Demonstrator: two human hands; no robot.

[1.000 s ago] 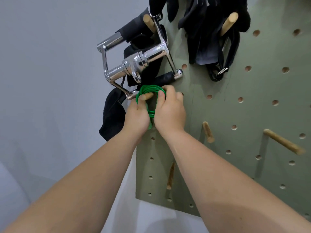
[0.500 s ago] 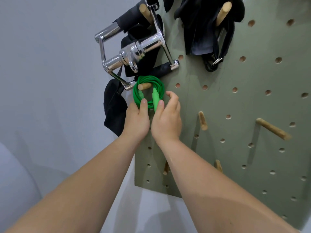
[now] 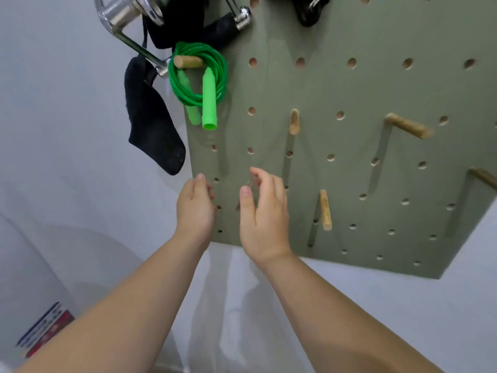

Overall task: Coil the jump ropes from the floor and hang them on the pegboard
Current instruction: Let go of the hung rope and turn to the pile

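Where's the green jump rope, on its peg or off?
On: the green jump rope coil hangs round the peg; left hand and right hand hold nothing.

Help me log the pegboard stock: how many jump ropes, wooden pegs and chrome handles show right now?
Green jump rope: 1
Wooden pegs: 5 (another may hide behind the right hand)
Chrome handle: 1
Total: 7

gym storage corner; pegboard (image 3: pixel 349 90) (wooden pegs (image 3: pixel 408 126)) holds chrome handle (image 3: pixel 121 12), jump rope (image 3: pixel 209 100)
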